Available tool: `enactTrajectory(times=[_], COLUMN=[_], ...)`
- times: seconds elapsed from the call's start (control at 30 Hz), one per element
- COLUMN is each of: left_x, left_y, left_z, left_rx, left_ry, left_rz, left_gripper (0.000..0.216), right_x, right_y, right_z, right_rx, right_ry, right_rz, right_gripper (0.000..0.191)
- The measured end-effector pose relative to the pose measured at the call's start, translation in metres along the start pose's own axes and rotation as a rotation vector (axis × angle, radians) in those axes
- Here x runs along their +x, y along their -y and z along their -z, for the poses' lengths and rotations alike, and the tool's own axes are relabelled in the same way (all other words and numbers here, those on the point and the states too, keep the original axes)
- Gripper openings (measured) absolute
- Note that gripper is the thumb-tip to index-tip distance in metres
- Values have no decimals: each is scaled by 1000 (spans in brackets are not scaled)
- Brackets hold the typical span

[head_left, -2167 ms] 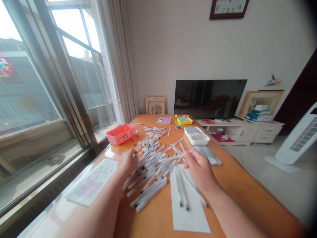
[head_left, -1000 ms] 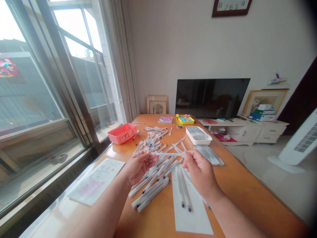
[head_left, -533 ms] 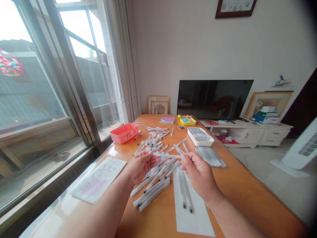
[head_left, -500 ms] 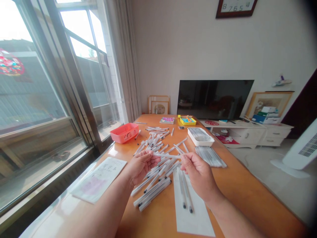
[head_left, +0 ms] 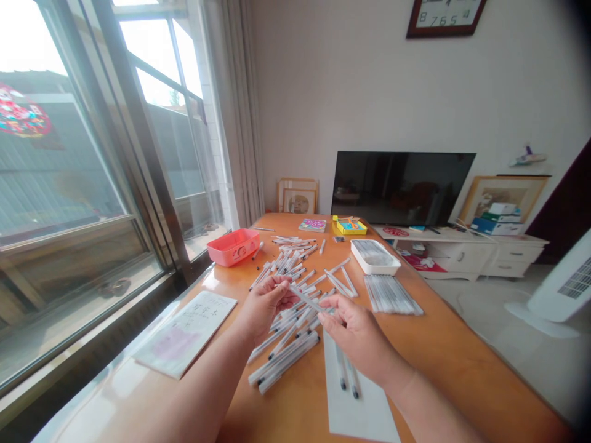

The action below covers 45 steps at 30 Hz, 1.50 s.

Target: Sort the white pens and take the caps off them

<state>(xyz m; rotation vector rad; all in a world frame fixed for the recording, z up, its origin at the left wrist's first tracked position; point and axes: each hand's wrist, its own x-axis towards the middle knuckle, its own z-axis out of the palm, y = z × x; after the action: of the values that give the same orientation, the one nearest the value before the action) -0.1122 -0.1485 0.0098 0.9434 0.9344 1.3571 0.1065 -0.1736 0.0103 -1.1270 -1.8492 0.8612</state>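
Note:
A slim, whitish translucent pen (head_left: 305, 298) is held in the air between my two hands, slanting down to the right. My left hand (head_left: 268, 304) pinches its left end with thumb and fingertips. The other end sits in the fingers of my right hand (head_left: 353, 326), which partly hide it. Beneath the hands spreads a loose pile of similar pens (head_left: 284, 363), many with black ends. Under my right hand, a couple of black-ended pens (head_left: 353, 378) lie on a white sheet of paper (head_left: 364, 418).
Left of the pens are a red plastic basket (head_left: 233, 247) and a booklet (head_left: 184, 332). To the right, a white tray (head_left: 375, 268) stands behind a neat row of clear tubes (head_left: 392, 295). A yellow box (head_left: 353, 229) sits at the table's (head_left: 443, 369) far end.
The pen has gone from nearly level to slanting down to the right. My right hand has moved left and slightly lower, while my left hand stays almost in place.

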Motion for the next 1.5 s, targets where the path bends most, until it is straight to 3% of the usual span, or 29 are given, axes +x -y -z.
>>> enactTrajectory(times=[0.2,0.5,0.93,1.33,1.5], left_x=[-3,-11,-14,-6,3], left_y=[5,11,17,17,14], left_z=[-12,-33,-41,-29,-17], left_rx=[97,67,-67,2,-51], left_ry=[-9,-144,-189,-144,-200], left_rz=[-48,-120,-138,-86,-85], left_gripper=[49,44,47,49,48], right_x=[-1,-4,-7,0,2], right_y=[-1,10,14,1,-1], right_z=[-6,-7,-17,-15,-8], right_rx=[-80,-238,-281,-208,-64], right_ry=[-8,-34,-95,-67,-28], right_rz=[95,136,148,132,58], right_gripper=[34,27,32,29,32])
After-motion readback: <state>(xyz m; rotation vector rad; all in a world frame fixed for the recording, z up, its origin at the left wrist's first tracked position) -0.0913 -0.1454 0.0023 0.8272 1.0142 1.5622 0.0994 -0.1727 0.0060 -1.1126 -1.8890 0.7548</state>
